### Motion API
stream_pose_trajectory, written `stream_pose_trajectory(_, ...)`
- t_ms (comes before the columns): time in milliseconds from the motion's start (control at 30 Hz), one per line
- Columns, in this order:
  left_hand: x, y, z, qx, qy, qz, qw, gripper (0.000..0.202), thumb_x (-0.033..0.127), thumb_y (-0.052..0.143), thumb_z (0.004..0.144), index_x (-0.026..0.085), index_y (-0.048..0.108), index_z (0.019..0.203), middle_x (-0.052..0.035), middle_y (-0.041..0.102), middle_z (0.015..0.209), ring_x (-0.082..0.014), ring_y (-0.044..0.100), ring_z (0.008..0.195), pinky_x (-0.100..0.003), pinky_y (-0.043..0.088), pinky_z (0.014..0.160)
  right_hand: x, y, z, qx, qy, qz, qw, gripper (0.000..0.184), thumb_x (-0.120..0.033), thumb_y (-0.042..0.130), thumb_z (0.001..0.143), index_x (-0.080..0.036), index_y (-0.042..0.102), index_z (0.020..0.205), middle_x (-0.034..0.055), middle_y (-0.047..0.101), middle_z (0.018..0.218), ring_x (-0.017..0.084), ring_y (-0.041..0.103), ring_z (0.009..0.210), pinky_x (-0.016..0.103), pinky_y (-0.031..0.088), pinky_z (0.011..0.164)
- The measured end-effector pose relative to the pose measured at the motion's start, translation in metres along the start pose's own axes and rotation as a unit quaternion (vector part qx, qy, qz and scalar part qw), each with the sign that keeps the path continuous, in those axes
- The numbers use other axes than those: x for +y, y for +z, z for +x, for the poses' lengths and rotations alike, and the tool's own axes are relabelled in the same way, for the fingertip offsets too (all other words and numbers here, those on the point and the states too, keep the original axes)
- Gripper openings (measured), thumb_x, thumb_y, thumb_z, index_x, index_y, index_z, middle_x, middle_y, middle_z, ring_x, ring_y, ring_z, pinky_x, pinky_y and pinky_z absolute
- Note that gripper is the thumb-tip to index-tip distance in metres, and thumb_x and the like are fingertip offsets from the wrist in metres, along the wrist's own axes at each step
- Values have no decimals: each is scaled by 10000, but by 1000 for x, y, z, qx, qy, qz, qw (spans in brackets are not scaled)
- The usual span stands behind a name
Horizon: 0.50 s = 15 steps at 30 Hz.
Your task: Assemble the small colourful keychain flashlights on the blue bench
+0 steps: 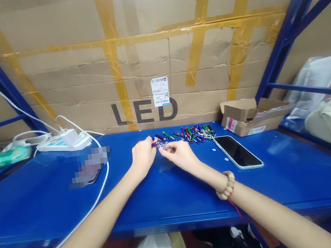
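My left hand [143, 155] and my right hand [179, 153] meet over the middle of the blue shelf [169, 197]. Both pinch a small purple keychain piece with a metal clip [159, 144] between their fingertips. Just behind and to the right lies a pile of several small coloured keychain pieces [193, 133] in red, green, blue and purple. A beaded bracelet [227, 186] sits on my right wrist.
A phone [237, 151] lies face up right of my hands, with an open cardboard box [252, 116] behind it. A white power strip with charger [65, 141] and its cable [101, 190] run on the left, beside a blurred object [89, 167]. A taped cardboard wall stands behind.
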<state>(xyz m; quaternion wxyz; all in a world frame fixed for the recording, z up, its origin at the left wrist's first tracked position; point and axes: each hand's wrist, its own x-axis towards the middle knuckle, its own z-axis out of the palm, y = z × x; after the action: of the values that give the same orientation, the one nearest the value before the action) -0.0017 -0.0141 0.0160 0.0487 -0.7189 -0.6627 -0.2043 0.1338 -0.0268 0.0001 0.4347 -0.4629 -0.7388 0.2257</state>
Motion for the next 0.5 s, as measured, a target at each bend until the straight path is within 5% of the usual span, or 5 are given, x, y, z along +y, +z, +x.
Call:
stream_pose_trajectory(100, -7, 4, 3, -11, 22, -52, 998, 125, 226, 438, 783, 202, 539, 713, -65, 658, 777, -204, 606, 765, -244, 366, 591, 4, -2, 4, 6, 52, 97, 994, 293, -390, 623, 714, -161, 576, 890, 27, 657, 764, 114, 588, 608, 221, 452, 569)
stream_pose_trajectory(200, -10, 11, 6, -12, 52, -79, 995, 89, 157, 445, 730, 205, 506, 686, -43, 612, 724, -189, 572, 731, -245, 365, 594, 10, -3, 7, -77, 80, 221, 969, 419, -344, 589, 770, -188, 478, 1143, 55, 659, 889, 112, 626, 636, 220, 478, 555)
stream_pose_trajectory(500, -10, 19, 6, 19, 129, -131, 983, 183, 61, 419, 681, 202, 433, 797, -34, 518, 752, -199, 468, 789, -281, 394, 669, 19, -6, 13, -116, 5, 180, 977, 286, -302, 609, 729, -115, 661, 938, -7, 607, 600, 80, 502, 518, 214, 418, 544)
